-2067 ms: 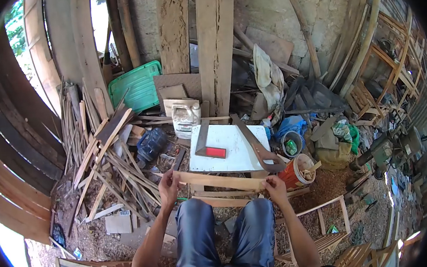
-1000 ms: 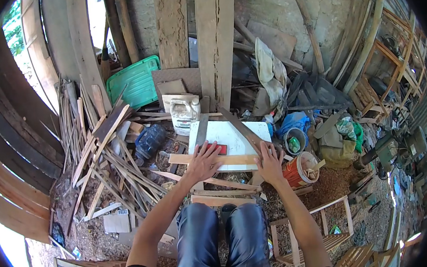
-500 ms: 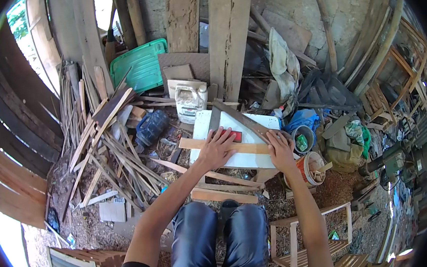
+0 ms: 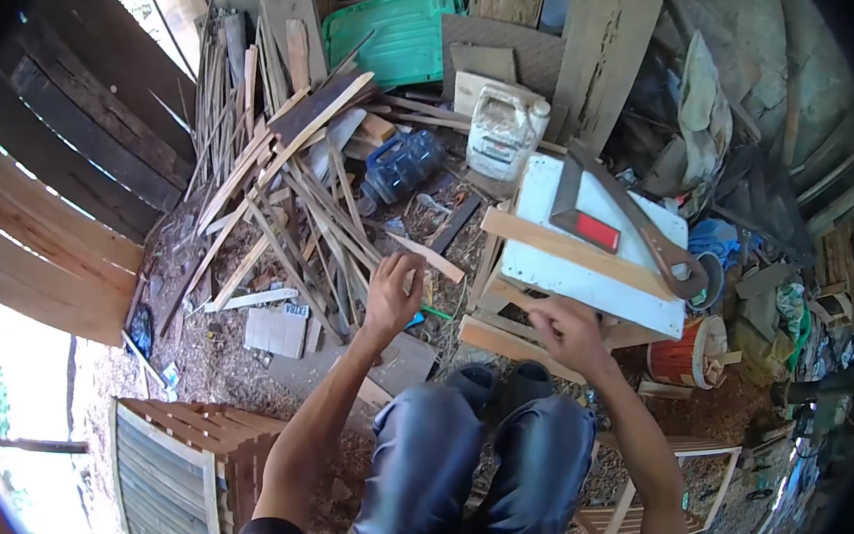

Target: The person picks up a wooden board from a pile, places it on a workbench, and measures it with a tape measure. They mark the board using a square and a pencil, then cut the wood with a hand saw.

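Note:
My left hand (image 4: pixel 392 295) is raised over the scrap wood, its fingers curled in and no object showing in them. Nearer the white board, my right hand (image 4: pixel 568 334) is closed at its front edge; a thin wooden-looking piece (image 4: pixel 516 297) sticks out towards the upper left, too unclear to name. On the white board (image 4: pixel 606 315) lies a light wooden strip (image 4: pixel 576 253). Behind the strip is a square with a dark blade and a red-faced handle (image 4: pixel 597 231). A handsaw (image 4: pixel 633 213) lies slantwise at the right, its handle beside the strip's right end.
Thin wood offcuts (image 4: pixel 308 216) are heaped at the left, near a blue jug (image 4: pixel 402 169). A white container (image 4: pixel 507 132) stands behind the board. A red and white bucket (image 4: pixel 689 352) is at the right. Slatted wooden frames (image 4: pixel 178 477) stand at lower left and lower right.
Both hands have left the strip and board and come back towards my body, the left one further left. Their fingers have curled. The view has swung left and down.

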